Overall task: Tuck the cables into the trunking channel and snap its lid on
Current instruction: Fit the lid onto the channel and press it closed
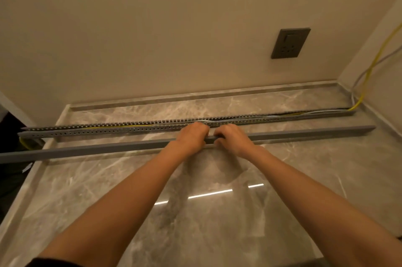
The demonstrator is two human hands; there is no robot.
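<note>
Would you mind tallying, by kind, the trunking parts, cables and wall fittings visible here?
Slotted trunking channel: 1
Trunking lid: 1
Cables: 2, one yellow cable, one grey cable
Wall socket: 1
Total: 5

Lid (87, 150) (loose) fronting trunking channel (108, 130)

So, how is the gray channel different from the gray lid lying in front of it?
The trunking channel has slotted, comb-like walls; the lid is plain and smooth. The channel lies nearer the wall and holds the yellow cable and the pale cables; the lid lies nearer the person, apart from it, not yet snapped on. The left hand and right hand reach across the lid to the channel. Both are long, gray and lie roughly parallel.
</note>
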